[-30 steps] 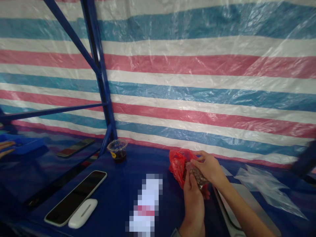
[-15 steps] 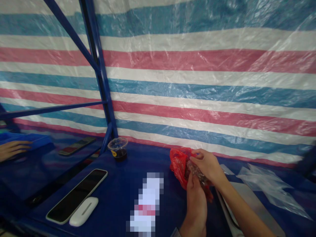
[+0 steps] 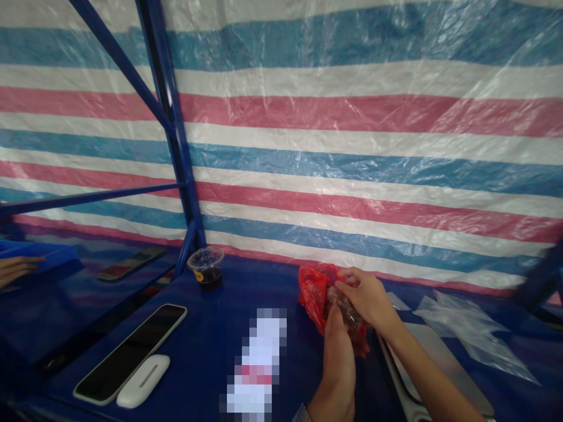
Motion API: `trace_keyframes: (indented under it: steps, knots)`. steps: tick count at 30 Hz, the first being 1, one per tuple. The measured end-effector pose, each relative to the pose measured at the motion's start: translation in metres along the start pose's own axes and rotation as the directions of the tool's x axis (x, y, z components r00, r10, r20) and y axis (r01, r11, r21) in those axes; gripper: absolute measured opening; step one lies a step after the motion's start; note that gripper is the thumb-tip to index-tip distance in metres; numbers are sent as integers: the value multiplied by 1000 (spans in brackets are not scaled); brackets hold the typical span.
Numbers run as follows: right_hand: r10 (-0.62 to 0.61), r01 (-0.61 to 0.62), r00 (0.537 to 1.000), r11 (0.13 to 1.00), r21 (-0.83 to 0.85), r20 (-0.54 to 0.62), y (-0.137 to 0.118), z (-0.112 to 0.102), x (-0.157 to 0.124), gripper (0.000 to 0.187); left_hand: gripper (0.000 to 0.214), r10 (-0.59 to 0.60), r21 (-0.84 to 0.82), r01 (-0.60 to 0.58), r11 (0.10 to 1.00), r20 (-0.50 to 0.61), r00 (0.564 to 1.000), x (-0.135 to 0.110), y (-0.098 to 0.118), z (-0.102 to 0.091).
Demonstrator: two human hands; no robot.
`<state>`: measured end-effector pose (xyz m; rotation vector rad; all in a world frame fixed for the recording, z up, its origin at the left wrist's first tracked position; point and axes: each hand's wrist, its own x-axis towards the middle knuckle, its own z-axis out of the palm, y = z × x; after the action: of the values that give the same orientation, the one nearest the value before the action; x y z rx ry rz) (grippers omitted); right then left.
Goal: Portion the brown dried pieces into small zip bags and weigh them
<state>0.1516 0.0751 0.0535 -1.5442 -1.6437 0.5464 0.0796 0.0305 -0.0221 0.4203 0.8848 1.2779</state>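
Observation:
A crumpled red plastic bag is on the blue table, its mouth gathered around a clear bag of small brownish pieces that I cannot name. My left hand is closed on the near side of this clear bag, thumb and palm against it. From the right, my right hand pinches the upper edge where red and clear plastic meet. Part of the contents is hidden behind my fingers. Reddish plastic also hangs below, between my wrists.
A lidded cup of dark liquid stands at the back left. Nearer lie a phone, a white earbud case and a pixelated paper. A grey laptop-like slab and clear bags are at right. Another person's hand touches a blue tray.
The view has shifted slightly, moving most things a little to the left. My left hand has moved slightly left along the clear bag. Both hands keep their hold.

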Motion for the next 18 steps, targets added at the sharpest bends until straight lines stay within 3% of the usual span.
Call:
trace_keyframes:
  steps: [3,8,14,18]
  knots:
    - [-8,8,1000,1000,18,-7,5,-1,0,16,67,-36,57,35,998,20,999,-1,6,-2]
    - [-20,20,1000,996,81,-8,15,-5,-1,18,81,16,129,-22,991,45,999,-9,9,-3]
    - [-29,28,1000,983,184,3,24,-6,-9,26,83,226,208,-241,948,91,970,-18,9,-14]
    - [8,-12,1000,985,172,25,28,-5,-9,26,71,122,230,-151,961,133,983,-12,10,-10]
